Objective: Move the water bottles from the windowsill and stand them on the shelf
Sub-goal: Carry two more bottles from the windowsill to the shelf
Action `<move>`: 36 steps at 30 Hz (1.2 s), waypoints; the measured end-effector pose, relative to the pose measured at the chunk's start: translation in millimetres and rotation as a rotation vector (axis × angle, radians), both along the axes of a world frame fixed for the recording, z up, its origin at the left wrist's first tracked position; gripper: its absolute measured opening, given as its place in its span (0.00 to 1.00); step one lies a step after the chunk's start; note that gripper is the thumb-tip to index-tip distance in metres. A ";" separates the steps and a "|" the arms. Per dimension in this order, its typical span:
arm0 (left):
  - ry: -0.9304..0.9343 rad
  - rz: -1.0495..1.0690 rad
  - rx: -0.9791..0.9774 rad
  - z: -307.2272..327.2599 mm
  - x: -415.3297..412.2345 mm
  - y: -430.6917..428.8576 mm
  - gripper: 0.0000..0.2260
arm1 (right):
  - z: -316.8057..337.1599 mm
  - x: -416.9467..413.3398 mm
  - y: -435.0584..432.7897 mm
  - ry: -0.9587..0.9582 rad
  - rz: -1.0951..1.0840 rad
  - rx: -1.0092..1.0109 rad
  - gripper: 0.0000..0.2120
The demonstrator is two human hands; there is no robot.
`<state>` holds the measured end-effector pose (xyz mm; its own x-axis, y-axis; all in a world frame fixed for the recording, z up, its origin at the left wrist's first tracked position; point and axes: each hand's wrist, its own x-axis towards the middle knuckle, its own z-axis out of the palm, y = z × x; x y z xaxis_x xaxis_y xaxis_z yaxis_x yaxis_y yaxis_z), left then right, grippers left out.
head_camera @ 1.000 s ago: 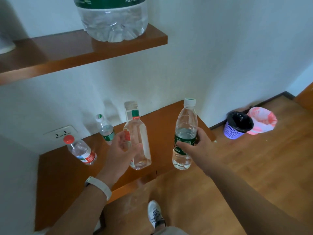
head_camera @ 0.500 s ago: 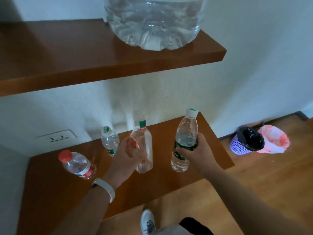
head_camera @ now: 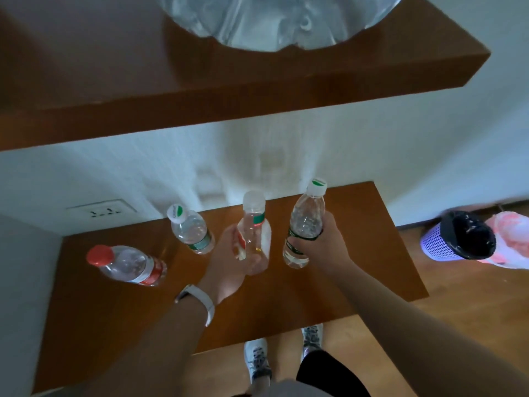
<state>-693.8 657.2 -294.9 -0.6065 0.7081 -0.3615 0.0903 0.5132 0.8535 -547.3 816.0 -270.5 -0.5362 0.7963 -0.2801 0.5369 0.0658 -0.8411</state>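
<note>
A: What am I holding?
B: Your left hand [head_camera: 229,263] is curling round the clear-cap bottle [head_camera: 254,224], your right hand [head_camera: 326,243] is gripping the green-label bottle [head_camera: 306,219], both hovering over the sill [head_camera: 366,267], below the shelf [head_camera: 114,67].

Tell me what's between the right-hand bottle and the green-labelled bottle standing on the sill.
Head view: the left hand and the clear bottle it grips lie between the right-hand bottle and the sill bottle.
</note>
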 end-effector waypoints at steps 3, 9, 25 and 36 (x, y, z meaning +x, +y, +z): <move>-0.013 -0.001 -0.016 -13.2 -8.9 6.1 0.30 | -10.6 -10.3 8.1 0.007 -0.014 -0.003 0.34; -0.035 0.054 -0.019 -37.0 -18.7 12.8 0.32 | -28.5 -21.0 15.6 0.011 -0.035 0.054 0.34; -0.020 0.110 0.011 -42.3 -2.4 1.6 0.48 | -48.5 -6.3 15.8 -0.035 0.224 0.039 0.36; 0.263 0.430 -0.001 -18.8 19.1 34.3 0.31 | -56.5 -2.2 17.6 0.040 0.249 0.076 0.30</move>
<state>-674.6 691.4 -313.7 -0.9139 0.3740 -0.1579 0.0824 0.5517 0.8299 -549.6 833.6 -327.1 -0.7280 0.6560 -0.1993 0.4624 0.2553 -0.8491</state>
